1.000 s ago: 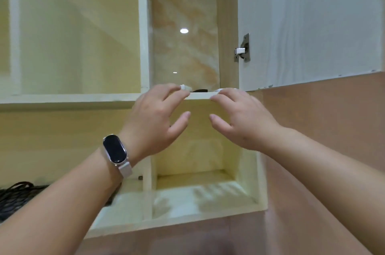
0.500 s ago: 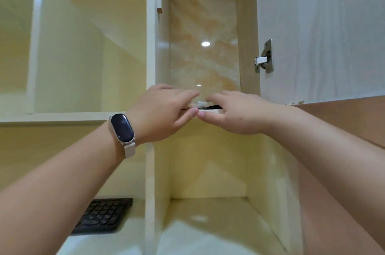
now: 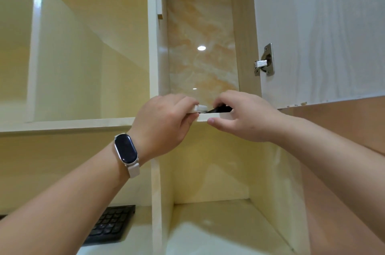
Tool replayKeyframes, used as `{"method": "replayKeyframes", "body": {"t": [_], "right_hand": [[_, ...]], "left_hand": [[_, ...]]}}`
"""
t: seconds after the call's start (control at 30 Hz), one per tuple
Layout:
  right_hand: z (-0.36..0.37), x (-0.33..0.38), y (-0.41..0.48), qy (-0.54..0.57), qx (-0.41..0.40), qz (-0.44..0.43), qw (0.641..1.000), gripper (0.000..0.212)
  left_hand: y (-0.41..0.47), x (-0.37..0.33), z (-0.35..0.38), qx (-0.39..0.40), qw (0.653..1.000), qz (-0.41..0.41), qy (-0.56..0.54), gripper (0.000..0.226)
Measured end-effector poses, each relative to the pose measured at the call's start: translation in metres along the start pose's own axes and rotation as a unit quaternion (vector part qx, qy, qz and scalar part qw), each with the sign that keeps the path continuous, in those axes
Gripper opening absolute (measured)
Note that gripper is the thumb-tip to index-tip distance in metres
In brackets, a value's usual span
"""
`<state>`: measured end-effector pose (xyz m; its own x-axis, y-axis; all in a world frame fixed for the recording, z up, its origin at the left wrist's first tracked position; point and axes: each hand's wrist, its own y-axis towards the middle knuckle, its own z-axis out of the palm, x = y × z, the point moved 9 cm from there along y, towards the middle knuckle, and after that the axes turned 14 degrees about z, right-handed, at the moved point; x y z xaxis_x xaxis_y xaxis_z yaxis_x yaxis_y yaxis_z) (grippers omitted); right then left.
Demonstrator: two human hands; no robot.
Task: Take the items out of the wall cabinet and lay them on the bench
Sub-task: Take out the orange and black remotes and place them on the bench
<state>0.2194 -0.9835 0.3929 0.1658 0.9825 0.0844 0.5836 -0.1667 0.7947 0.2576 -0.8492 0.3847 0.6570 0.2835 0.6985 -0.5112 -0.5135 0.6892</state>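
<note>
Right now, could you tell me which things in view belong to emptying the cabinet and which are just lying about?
Job: white item, held by the left hand; black item, held by the right hand; both on the cabinet shelf.
Lying about: keyboard below left, untouched; wristband; door hinge.

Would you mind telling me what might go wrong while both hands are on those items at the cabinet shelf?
1. The white item and black item sit right at the shelf edge, overhead. Either might slip from the left hand or right hand and fall to the surface below, near the keyboard.
2. The open door hangs close beside the right hand, so pulling back could bump its hinge.
</note>
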Motion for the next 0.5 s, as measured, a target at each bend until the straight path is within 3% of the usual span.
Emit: {"method": "replayKeyframes", "body": {"t": [0.23, 0.37, 0.5], "right_hand": [[-0.027, -0.002, -0.025, 0.172, -0.154, -0.065, 0.971, 0.012], [-0.04, -0.002, -0.05, 0.168, -0.25, -0.089, 0.949, 0.011], [-0.041, -0.001, -0.077, 0.094, -0.329, -0.117, 0.932, 0.013]], "left_hand": [[-0.014, -0.004, -0.04, -0.118, 0.991, -0.064, 0.032, 0.023], [-0.018, -0.009, -0.043, -0.117, 0.988, -0.1, 0.02, 0.024], [-0.022, -0.012, -0.047, -0.114, 0.985, -0.128, 0.013, 0.03]]}}
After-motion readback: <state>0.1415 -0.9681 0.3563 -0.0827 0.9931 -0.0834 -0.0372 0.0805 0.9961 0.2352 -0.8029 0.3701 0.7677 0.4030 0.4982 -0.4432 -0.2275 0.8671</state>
